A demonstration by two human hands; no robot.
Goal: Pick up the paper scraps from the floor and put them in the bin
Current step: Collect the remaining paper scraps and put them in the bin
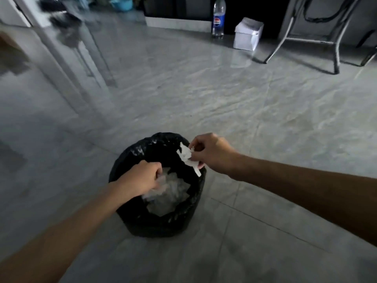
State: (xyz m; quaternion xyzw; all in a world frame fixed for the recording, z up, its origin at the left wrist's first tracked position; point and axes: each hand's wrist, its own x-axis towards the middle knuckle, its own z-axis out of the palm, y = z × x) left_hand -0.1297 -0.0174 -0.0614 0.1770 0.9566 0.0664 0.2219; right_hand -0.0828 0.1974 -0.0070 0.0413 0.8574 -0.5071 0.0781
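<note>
A round bin lined with a black plastic bag stands on the grey tiled floor, low in the middle of the view. White crumpled paper lies inside it. My right hand hovers over the bin's far right rim, pinching white paper scraps that hang down over the opening. My left hand is over the near left side of the opening, fingers curled downward into the bin; whether anything is in them is hidden.
A clear bottle with a blue label and a white box stand at the far wall. Metal chair legs are at the far right, a white door frame on the left. Open tiled floor surrounds the bin.
</note>
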